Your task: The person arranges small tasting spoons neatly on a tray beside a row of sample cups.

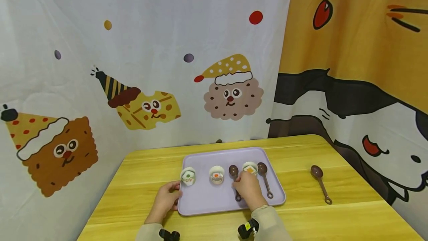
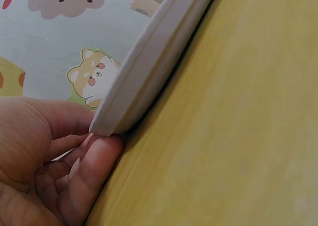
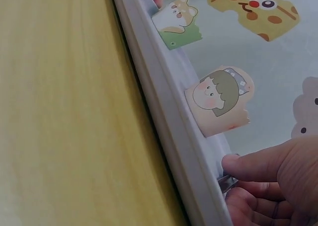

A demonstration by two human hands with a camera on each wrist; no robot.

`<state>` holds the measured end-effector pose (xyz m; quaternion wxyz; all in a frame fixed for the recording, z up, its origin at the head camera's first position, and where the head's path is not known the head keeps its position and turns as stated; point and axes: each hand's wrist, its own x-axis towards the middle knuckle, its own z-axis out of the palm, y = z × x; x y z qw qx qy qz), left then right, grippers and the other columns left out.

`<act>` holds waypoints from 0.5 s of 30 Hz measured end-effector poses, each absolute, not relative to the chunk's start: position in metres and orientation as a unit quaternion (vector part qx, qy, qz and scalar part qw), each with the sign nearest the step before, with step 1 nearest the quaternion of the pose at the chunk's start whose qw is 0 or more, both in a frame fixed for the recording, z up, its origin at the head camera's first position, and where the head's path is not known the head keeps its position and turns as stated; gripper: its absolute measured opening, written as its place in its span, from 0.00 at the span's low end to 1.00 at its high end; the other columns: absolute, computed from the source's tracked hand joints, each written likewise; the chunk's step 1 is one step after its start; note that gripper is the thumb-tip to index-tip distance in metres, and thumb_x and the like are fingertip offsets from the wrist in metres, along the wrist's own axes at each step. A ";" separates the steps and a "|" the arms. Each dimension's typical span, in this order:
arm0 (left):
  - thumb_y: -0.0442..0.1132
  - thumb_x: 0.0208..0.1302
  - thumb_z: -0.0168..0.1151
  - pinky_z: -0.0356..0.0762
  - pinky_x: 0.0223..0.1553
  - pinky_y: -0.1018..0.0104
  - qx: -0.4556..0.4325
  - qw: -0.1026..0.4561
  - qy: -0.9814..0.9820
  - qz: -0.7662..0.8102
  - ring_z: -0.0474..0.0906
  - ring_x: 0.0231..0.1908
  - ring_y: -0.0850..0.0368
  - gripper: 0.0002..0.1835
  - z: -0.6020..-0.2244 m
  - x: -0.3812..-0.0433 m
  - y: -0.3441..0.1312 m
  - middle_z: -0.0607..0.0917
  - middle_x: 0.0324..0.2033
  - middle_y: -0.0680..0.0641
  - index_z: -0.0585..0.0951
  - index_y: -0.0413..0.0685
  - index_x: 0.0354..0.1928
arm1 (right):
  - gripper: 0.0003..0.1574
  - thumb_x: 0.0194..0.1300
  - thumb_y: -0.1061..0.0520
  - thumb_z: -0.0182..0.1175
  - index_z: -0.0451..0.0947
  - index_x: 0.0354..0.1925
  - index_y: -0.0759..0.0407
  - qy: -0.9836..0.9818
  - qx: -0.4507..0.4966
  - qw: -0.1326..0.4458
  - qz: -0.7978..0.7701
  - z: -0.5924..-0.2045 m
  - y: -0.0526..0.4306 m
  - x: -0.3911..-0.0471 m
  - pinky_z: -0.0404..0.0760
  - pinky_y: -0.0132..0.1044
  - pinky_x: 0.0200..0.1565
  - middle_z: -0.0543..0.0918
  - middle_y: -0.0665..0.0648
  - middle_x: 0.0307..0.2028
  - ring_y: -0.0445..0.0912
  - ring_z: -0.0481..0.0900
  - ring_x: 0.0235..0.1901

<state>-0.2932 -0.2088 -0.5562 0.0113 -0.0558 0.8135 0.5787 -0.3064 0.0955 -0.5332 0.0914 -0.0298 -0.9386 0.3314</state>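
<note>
A lilac tray (image 1: 208, 200) lies on the table with three small printed paper cups in it: a left cup (image 1: 188, 176), a middle cup (image 1: 216, 175) and a right cup (image 1: 250, 167). My left hand (image 1: 166, 197) grips the tray's left edge; in the left wrist view the thumb is above the rim and a finger below. With my right hand (image 1: 249, 189) I pinch the handle of a brown spoon (image 1: 233, 170) between the middle and right cups. The right hand partly hides that handle and the right cup. A second brown spoon (image 1: 263, 169) lies right of this cup.
A third brown spoon (image 1: 318, 174) lies on the yellow wood-grain table (image 1: 347, 215), right of the tray. Behind the table hangs a white curtain (image 1: 150, 18) with cartoon prints. An orange patterned curtain (image 1: 361, 47) hangs on the right.
</note>
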 end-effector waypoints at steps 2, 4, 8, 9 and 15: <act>0.29 0.63 0.63 0.83 0.20 0.57 -0.058 0.012 0.812 0.580 0.80 0.26 0.54 0.24 -0.557 -0.293 -0.208 0.80 0.48 0.38 0.77 0.33 0.62 | 0.19 0.52 0.57 0.77 0.74 0.20 0.53 -0.940 -0.028 0.092 0.329 -0.531 0.096 -0.305 0.71 0.37 0.21 0.76 0.49 0.17 0.44 0.73 0.18; 0.28 0.63 0.63 0.83 0.19 0.57 -0.055 0.012 0.813 0.579 0.80 0.26 0.54 0.24 -0.557 -0.292 -0.208 0.80 0.49 0.38 0.77 0.32 0.62 | 0.19 0.53 0.55 0.76 0.74 0.20 0.54 -0.939 -0.025 0.094 0.329 -0.526 0.097 -0.304 0.72 0.37 0.21 0.76 0.49 0.18 0.44 0.73 0.18; 0.28 0.64 0.62 0.83 0.20 0.57 -0.058 0.013 0.815 0.577 0.80 0.26 0.53 0.24 -0.556 -0.292 -0.209 0.80 0.49 0.37 0.77 0.32 0.63 | 0.17 0.56 0.54 0.75 0.76 0.21 0.54 -0.936 -0.020 0.113 0.333 -0.513 0.102 -0.302 0.73 0.37 0.22 0.77 0.49 0.19 0.43 0.74 0.19; 0.28 0.64 0.62 0.83 0.20 0.56 -0.059 0.014 0.815 0.576 0.80 0.27 0.53 0.24 -0.555 -0.292 -0.209 0.80 0.50 0.37 0.77 0.33 0.63 | 0.16 0.56 0.54 0.74 0.76 0.22 0.54 -0.935 -0.021 0.115 0.336 -0.510 0.105 -0.301 0.73 0.37 0.22 0.77 0.49 0.19 0.43 0.74 0.19; 0.28 0.64 0.61 0.84 0.21 0.55 -0.061 0.018 0.813 0.578 0.79 0.26 0.53 0.24 -0.554 -0.292 -0.209 0.80 0.49 0.38 0.77 0.32 0.63 | 0.12 0.61 0.54 0.71 0.78 0.27 0.56 -0.922 -0.035 0.115 0.369 -0.497 0.129 -0.301 0.73 0.36 0.20 0.78 0.51 0.20 0.43 0.74 0.15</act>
